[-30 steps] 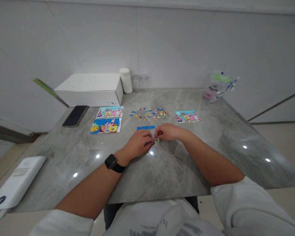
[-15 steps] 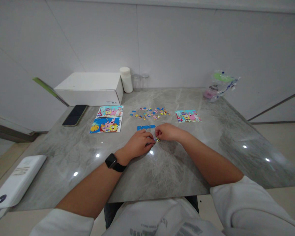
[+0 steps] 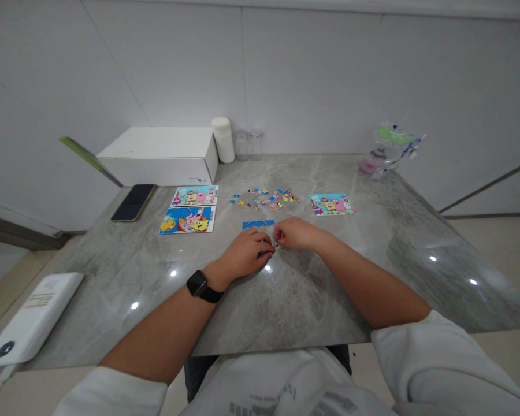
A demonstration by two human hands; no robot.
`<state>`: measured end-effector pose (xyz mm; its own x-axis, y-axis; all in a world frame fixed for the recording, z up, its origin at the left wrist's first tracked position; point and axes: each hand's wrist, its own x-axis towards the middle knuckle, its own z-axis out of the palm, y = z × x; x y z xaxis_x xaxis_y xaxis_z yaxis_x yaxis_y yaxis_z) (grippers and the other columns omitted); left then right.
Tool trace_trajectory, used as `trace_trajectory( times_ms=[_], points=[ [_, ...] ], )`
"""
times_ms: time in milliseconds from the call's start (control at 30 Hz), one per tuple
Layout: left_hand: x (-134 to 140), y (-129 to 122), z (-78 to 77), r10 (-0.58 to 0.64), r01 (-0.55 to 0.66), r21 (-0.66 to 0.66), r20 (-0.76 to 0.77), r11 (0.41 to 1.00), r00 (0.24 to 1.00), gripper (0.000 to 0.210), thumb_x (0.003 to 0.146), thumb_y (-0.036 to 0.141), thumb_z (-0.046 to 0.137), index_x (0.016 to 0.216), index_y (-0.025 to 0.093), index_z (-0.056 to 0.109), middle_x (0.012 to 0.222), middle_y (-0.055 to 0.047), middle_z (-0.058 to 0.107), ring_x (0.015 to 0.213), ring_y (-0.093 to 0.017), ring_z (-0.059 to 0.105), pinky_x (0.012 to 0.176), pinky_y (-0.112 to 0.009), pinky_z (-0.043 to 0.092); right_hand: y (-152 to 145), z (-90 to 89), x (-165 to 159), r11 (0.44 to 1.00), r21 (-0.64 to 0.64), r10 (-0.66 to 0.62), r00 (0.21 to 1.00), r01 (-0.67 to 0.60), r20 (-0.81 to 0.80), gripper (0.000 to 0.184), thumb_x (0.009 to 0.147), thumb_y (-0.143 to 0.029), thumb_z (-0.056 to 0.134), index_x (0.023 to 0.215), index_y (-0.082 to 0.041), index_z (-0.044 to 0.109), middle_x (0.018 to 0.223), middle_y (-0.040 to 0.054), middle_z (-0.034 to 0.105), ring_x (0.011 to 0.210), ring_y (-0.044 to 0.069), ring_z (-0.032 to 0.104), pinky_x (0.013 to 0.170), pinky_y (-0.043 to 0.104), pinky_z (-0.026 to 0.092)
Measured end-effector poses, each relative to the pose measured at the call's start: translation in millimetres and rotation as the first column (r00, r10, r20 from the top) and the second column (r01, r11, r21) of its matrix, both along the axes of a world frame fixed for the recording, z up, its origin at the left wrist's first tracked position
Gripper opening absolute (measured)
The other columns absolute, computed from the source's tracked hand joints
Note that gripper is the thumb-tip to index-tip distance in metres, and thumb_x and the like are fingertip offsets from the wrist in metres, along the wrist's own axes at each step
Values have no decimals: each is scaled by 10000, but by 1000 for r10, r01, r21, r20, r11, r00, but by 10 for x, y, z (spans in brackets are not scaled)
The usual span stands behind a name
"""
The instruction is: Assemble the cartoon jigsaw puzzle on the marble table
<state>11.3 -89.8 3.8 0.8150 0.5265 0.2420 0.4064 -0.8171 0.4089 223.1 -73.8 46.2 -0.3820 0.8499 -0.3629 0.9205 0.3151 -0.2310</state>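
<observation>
A partly joined jigsaw puzzle with a blue top strip [image 3: 258, 224] lies flat on the table in front of me, much of it covered by my hands. My left hand [image 3: 248, 251] is curled over its left side, with the fingertips on a small yellow and blue jigsaw piece [image 3: 278, 247]. On the other side, my right hand [image 3: 297, 234] has its thumb and fingers pinched together just above that piece, against the puzzle's right edge. Whatever sits inside the right pinch is mostly hidden. Several loose jigsaw pieces [image 3: 263, 201] are scattered beyond both hands.
Two cartoon picture cards [image 3: 187, 221] lie on the left, another picture card [image 3: 333, 204] on the right. Around the grey table [image 3: 260, 312] are a phone [image 3: 134, 203], white box [image 3: 156, 170], white bottle [image 3: 223, 140], clear glasses [image 3: 255, 144], plastic bag [image 3: 387, 151] and white power bank [image 3: 37, 318].
Hardly anything differs. Both hands stay at the puzzle in nearly the same pose, and the whole view has shifted very slightly.
</observation>
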Motion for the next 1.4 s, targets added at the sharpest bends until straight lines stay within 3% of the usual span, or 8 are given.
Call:
trace_trajectory(
  times_ms=[300, 667, 933, 1133, 1400],
  points=[
    [-2, -4, -14, -2, 2, 7, -13, 1000, 1000, 179, 997, 249, 650, 1090, 229, 801, 1090, -68, 759, 1020, -236, 663, 943, -411, 503, 25, -5, 31, 1000, -3, 12, 1000, -12, -21, 207, 905, -200, 661, 1028, -193, 827, 1015, 61, 835, 924, 190, 743, 734, 246, 448],
    [7, -7, 9, -12, 12, 20, -11, 1000, 1000, 148, 1005, 222, 625, 1058, 210, 763, 1067, -63, 764, 1007, -232, 685, 958, -411, 495, 110, 187, 291, 994, 58, -89, 995, 91, -36, 215, 916, -180, 662, 1067, -194, 814, 1000, 54, 824, 885, 179, 725, 753, 238, 454],
    [9, -3, 3, -7, 7, 10, 9, 1000, 1000, 156, 1013, 223, 614, 1049, 214, 766, 1040, -68, 760, 1003, -234, 684, 955, -410, 505, 59, 306, 480, 998, -19, -64, 991, 67, 115, 154, 851, -226, 763, 994, -200, 813, 986, 71, 820, 865, 212, 732, 699, 264, 444],
    [3, 7, -32, 5, -5, 7, 28, 1000, 1000, 166, 1017, 230, 609, 1036, 215, 774, 1040, -74, 761, 1015, -232, 689, 958, -410, 514, 25, 230, 366, 997, -72, 31, 960, -12, 279, 242, 768, -284, 840, 986, -178, 852, 1042, 138, 824, 953, 300, 754, 750, 313, 499],
    [5, 15, -40, 5, -5, -8, 41, 1000, 999, 166, 1021, 232, 606, 1032, 220, 772, 1041, -72, 764, 1016, -233, 692, 962, -415, 517, -6, 267, 258, 997, -74, 29, 951, -7, 307, 257, 791, -343, 844, 995, -188, 860, 1045, 142, 827, 953, 298, 762, 760, 309, 517]
  ],
)
